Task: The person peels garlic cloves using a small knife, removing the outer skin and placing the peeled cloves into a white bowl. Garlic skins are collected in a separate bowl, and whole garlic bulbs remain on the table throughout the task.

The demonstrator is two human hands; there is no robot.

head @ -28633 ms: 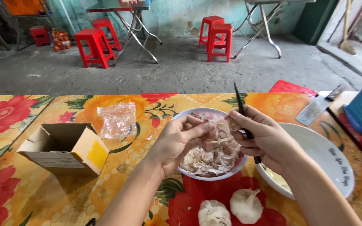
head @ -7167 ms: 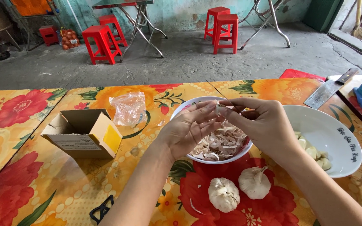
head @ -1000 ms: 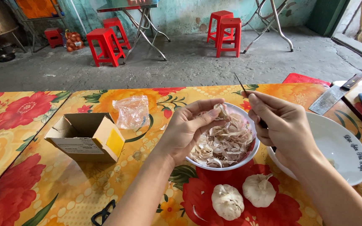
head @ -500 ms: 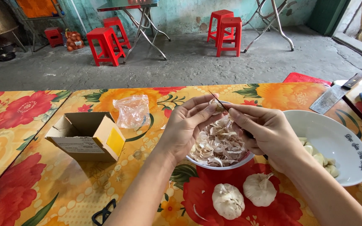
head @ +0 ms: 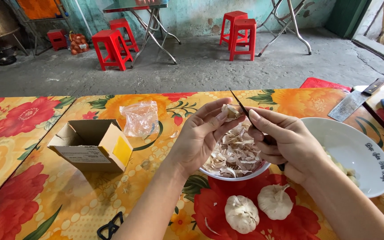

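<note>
A garlic clove (head: pixel 231 111) is pinched between the thumb and the fingers (head: pixel 210 116) of the left hand (head: pixel 201 140), which are closed on it just above the far rim of the bowl of garlic skins (head: pixel 234 155). A small dark-bladed knife (head: pixel 242 106) is gripped in the right hand (head: pixel 285 144), whose fingers are curled shut around the handle; the blade is pointed up and away from the bowl, with its edge laid against the clove. Both hands are held over the bowl, the left at its left side and the right at its right side.

Two whole garlic bulbs (head: pixel 258 208) are seen side by side just in front of the bowl, on the flowered cloth of the table (head: pixel 32 195). A large white dish (head: pixel 356 151) is set to the right of the bowl, partly hidden by the right wrist; a few peeled cloves are glimpsed in it. To the left of the bowl an open cardboard box (head: pixel 92 146) is laid on its side, and a crumpled clear plastic bag (head: pixel 141 118) is found behind it. A cleaver (head: pixel 352 101) is rested far to the right of the bowl, beyond the dish. Beyond the table, red plastic stools (head: pixel 112 46) are stood on the concrete floor.
</note>
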